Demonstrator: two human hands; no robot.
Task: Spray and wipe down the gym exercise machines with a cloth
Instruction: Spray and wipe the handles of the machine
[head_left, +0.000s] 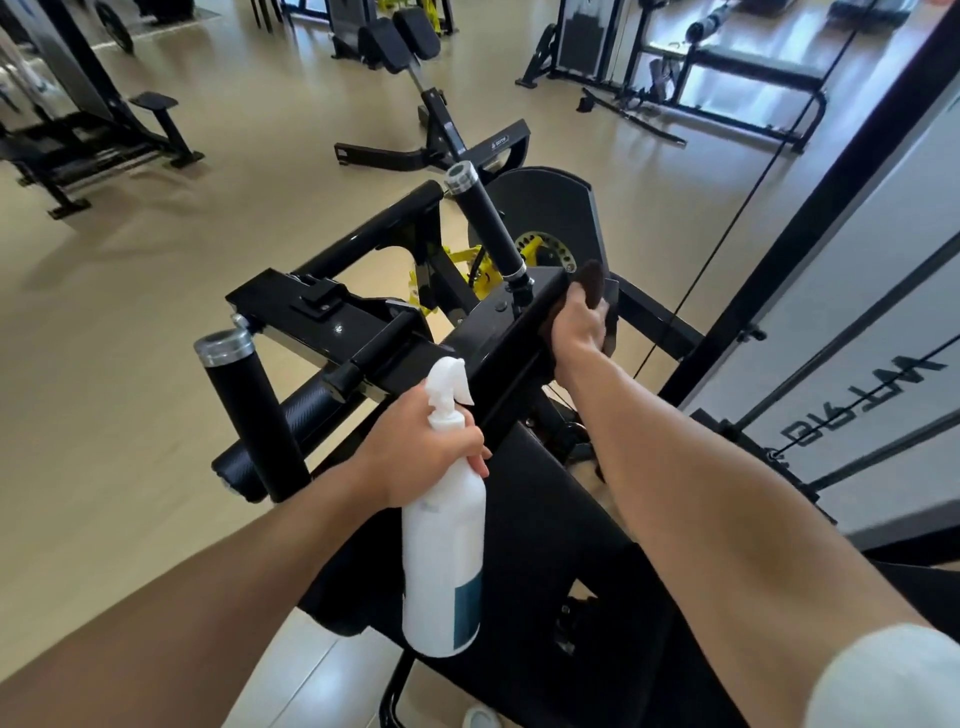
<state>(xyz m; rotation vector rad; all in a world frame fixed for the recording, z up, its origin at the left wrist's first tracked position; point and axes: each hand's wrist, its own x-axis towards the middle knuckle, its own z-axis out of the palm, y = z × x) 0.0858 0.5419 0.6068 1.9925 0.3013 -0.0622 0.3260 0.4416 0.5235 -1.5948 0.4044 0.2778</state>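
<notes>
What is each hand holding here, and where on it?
Left hand grips the white spray bottle around its neck, below the trigger head. Right hand holds a dark cloth, pressed against the machine's black frame bar.

Both forearms bare; white short sleeve (893, 680) at right upper arm, no gloves/watch visible.

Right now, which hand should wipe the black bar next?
Probably the right hand: it already presses the dark cloth on the black bar. The left hand is busy holding the spray bottle.
</notes>
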